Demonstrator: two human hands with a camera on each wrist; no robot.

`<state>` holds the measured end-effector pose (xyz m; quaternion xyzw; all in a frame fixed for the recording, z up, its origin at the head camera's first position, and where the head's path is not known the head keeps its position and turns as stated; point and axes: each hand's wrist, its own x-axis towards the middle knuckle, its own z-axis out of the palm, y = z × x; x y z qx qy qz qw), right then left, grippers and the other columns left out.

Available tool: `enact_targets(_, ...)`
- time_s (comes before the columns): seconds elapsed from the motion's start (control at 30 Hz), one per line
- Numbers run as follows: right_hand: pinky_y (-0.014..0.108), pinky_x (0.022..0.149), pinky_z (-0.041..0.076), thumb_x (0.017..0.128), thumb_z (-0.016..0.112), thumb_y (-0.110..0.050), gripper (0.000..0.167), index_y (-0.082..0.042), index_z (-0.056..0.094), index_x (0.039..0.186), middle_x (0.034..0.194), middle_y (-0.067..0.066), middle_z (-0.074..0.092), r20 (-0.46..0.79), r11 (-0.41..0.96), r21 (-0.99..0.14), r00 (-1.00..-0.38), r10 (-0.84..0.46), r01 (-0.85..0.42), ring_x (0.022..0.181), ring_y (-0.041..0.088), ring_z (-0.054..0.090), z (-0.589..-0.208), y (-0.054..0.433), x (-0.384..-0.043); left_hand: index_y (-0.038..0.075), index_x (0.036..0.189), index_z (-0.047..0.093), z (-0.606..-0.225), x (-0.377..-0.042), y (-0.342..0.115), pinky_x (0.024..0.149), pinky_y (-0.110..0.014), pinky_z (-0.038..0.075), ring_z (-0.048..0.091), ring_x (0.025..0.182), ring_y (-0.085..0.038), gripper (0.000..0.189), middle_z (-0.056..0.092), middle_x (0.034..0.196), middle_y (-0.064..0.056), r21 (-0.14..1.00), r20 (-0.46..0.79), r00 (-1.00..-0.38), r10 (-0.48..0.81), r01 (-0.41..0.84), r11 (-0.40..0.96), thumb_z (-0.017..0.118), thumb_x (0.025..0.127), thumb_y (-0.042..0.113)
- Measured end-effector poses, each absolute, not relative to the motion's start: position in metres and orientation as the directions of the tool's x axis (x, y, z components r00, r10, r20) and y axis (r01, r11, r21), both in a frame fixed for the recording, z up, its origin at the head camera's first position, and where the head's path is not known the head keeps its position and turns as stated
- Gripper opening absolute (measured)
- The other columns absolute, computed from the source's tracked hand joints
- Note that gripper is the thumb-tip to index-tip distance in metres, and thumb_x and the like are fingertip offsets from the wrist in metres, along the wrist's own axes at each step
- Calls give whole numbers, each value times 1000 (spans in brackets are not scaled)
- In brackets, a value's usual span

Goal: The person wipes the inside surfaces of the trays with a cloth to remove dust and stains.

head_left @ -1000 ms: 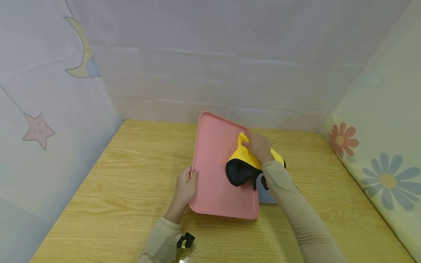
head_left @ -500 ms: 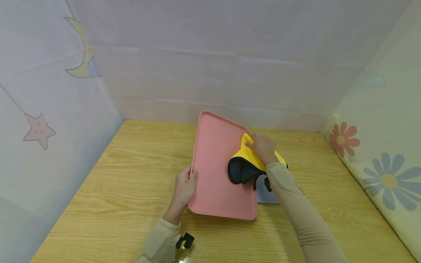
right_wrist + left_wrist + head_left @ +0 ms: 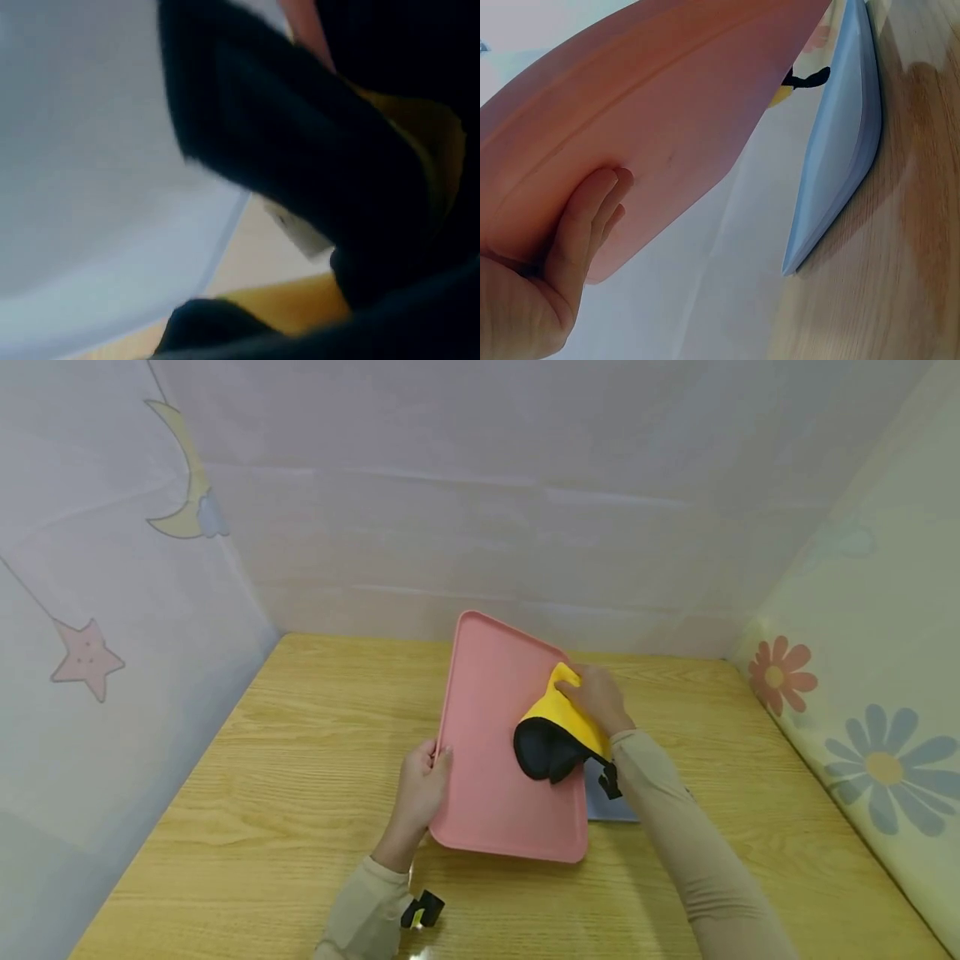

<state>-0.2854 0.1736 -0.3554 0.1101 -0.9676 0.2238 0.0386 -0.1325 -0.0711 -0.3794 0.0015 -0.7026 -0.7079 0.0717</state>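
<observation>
My left hand grips a pink tray by its left edge, thumb on top. Its fingers lie along the underside in the left wrist view. The tray is held tilted above the table. My right hand pinches a yellow cloth item with black edging and dark lining, which hangs over the tray's right part. What kind of item it is, I cannot tell. A light blue tray lies on the table, partly hidden under the pink one. In the right wrist view the dark lining looms close and blurred.
The wooden table has a pale curtain behind it and patterned cloth walls at both sides. A black wrist device sits at the left sleeve. A black strap dangles near the blue tray in the left wrist view.
The right hand has shifted slightly right with the yellow item, whose folds and black opening have changed shape a little. Left hand and pink tray stay nearly still.
</observation>
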Motion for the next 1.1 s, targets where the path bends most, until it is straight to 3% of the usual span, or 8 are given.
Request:
enact_targets(0.07, 42, 75, 43, 88, 56, -24, 48, 6, 48, 124, 117, 26, 51, 143, 845, -473, -968, -205, -249, 90, 34, 54, -356, 170, -283, -15, 93, 53, -380, -132, -71, 43, -23, 43, 50, 48, -12, 19, 51, 59, -7, 994, 109, -989, -100, 109, 3, 42, 90, 0)
enact_targets(0.17, 37, 64, 43, 88, 55, -26, 48, 3, 47, 126, 102, 25, 58, 137, 830, -499, -968, -208, -249, 69, 30, 53, -356, 163, -280, -15, 91, 54, -381, -132, -70, 43, -24, 43, 50, 48, -12, 19, 52, 59, -7, 992, 123, -988, -94, 122, 19, 42, 90, 0)
enact_targets(0.3, 35, 62, 42, 88, 55, -27, 47, -2, 47, 127, 95, 21, 58, 130, 802, -543, -969, -211, -248, 66, 27, 50, -353, 152, -277, -14, 95, 54, -382, -131, -69, 44, -26, 45, 52, 50, -14, 20, 54, 61, -9, 992, 127, -989, -79, 126, 23, 42, 91, 1)
enact_targets(0.37, 36, 68, 42, 88, 55, -24, 42, -1, 50, 123, 103, 19, 57, 155, 774, -573, -963, -220, -269, 75, 26, 51, -352, 146, -276, -14, 97, 53, -382, -131, -68, 45, -26, 45, 53, 51, -14, 20, 54, 63, -10, 992, 125, -989, -75, 123, 23, 41, 91, 1)
enact_targets(0.43, 36, 69, 41, 87, 56, -21, 37, 0, 55, 117, 100, 18, 58, 191, 758, -583, -956, -222, -292, 77, 27, 51, -352, 139, -275, -14, 98, 53, -382, -130, -68, 45, -26, 45, 53, 51, -14, 21, 54, 63, -11, 992, 123, -990, -74, 121, 24, 41, 91, 1)
enact_targets(0.63, 31, 58, 35, 84, 59, -15, 14, 0, 58, 86, 70, 11, 50, 257, 696, -625, -935, -243, -353, 61, 23, 45, -347, 121, -270, -14, 97, 54, -382, -129, -65, 44, -25, 43, 51, 50, -13, 21, 53, 62, -9, 993, 117, -991, -69, 114, 36, 42, 92, 2)
enact_targets(0.87, 30, 59, 36, 87, 56, -20, 17, -5, 58, 94, 74, 9, 49, 197, 666, -677, -950, -244, -312, 61, 22, 45, -342, 102, -265, -13, 91, 54, -381, -128, -61, 42, -21, 36, 42, 47, -11, 17, 42, 57, -3, 989, 128, -989, -74, 122, 79, 43, 92, 1)
enact_targets(1.1, 30, 57, 37, 88, 56, -21, 15, -7, 58, 90, 70, 8, 48, 239, 605, -715, -936, -259, -350, 59, 22, 45, -335, 84, -258, -10, 89, 55, -379, -128, -58, 40, -20, 31, 38, 45, -9, 15, 37, 54, 0, 984, 128, -988, -85, 116, 137, 45, 91, 2)
